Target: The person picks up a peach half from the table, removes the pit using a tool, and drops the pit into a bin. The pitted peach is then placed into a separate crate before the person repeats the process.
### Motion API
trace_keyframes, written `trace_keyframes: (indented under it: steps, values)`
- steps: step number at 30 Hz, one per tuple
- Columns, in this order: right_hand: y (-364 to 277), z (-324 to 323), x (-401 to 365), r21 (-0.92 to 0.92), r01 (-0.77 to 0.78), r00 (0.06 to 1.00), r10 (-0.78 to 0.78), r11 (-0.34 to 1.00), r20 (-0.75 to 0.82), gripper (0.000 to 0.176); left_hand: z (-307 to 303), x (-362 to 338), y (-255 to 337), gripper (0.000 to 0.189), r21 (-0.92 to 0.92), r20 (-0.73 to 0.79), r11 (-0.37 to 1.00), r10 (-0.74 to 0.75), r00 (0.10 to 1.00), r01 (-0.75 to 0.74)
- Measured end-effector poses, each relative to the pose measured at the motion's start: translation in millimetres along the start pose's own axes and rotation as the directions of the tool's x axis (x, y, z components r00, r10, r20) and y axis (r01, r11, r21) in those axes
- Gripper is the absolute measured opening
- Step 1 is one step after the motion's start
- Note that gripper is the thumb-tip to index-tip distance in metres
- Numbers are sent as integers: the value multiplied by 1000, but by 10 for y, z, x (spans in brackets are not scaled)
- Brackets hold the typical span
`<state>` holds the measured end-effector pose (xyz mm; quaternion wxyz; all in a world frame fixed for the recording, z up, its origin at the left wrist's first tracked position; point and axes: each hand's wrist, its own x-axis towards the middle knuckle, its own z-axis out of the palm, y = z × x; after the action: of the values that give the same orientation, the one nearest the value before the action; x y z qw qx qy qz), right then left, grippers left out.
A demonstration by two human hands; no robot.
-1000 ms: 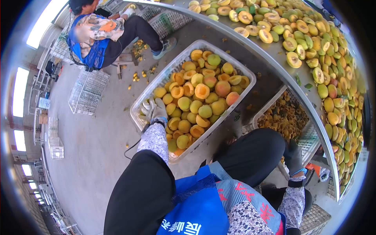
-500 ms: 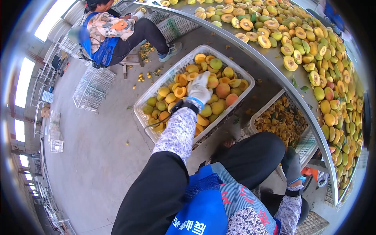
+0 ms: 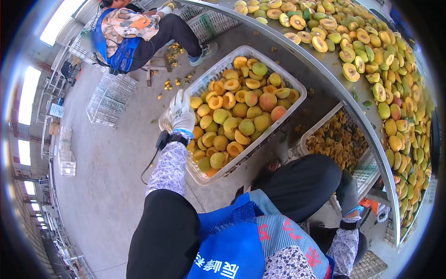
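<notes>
My left hand point(image 3: 180, 114), in a white glove, lies over the left end of a pale plastic crate point(image 3: 302, 88). Its fingers stretch out, with no fruit visible in them; whether they touch the rim I cannot tell. Halved and whole yellow-orange fruits point(image 3: 231, 124), some greenish or reddish, fill the crate. Low at the right, my right hand point(image 3: 346, 193) wears a dark grey glove beside my bent knee. Its fingers are too dark and hidden to read. Near it stands a second crate point(image 3: 304, 139) holding small brown-yellow pieces point(image 3: 337, 142).
A metal-edged table point(image 3: 325, 74) piled with halved fruit point(image 3: 399, 116) curves along the right. Another person point(image 3: 132, 35) sits at the upper left near stacked crates point(image 3: 109, 100). A small wooden stool point(image 3: 155, 67) and scattered fruit lie on the floor there.
My left hand has moved left from the middle of the fruit to the crate's left end, uncovering fruit there. My right hand has stayed beside my knee.
</notes>
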<state>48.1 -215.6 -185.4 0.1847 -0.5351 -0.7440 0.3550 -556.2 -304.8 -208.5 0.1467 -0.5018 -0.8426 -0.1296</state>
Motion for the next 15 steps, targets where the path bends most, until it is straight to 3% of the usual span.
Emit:
trace_keyframes:
  steps: [1, 2, 3, 4, 6, 7, 8, 9, 11, 12, 15]
  values:
    - [139, 54, 11, 70, 6, 1000, -7, 998, 9, 13, 237, -163, -217, 56, 110, 114, 994, -26, 993, 14]
    - [234, 104, 31, 138, 15, 1000, -17, 990, 14, 10, 358, -285, -246, 61, 103, 177, 994, -40, 983, 22]
    - [265, 169, 66, 426, -110, 991, 129, 898, -16, 9, 400, -304, -204, 66, 94, 232, 995, -44, 972, 22]
    - [297, 233, 44, 676, -209, 960, 282, 707, 2, 8, 453, -336, -148, 71, 93, 336, 985, -167, 927, 144]
    - [63, 142, 96, 595, -160, 969, 241, 787, -58, 10, 485, -279, -67, 71, 142, 335, 980, -182, 925, 141]
    - [-86, -4, 60, 217, -32, 995, 52, 976, -89, 13, 475, -270, -54, 71, 173, 333, 976, -188, 924, 136]
    - [-242, -119, 35, -197, 117, 991, -128, 973, -44, 17, 546, -253, -100, 73, 167, 331, 974, -200, 922, 151]
    - [-295, -186, 47, -209, 82, 991, -102, 974, -90, 17, 500, -230, -80, 69, 113, 327, 976, -214, 921, 186]
    - [-330, -264, 0, -231, -5, 987, -33, 973, -157, 18, 493, -197, 5, 65, 2, 152, 969, -246, 957, 249]
    - [-321, -275, -20, -204, -13, 983, -25, 979, -182, 19, 351, -66, 245, 64, -33, 170, 919, -382, 908, 393]
    - [-289, -310, -73, -187, -38, 976, -3, 982, -217, 22, 35, 120, 1082, 67, -423, -64, 905, -78, 995, 43]
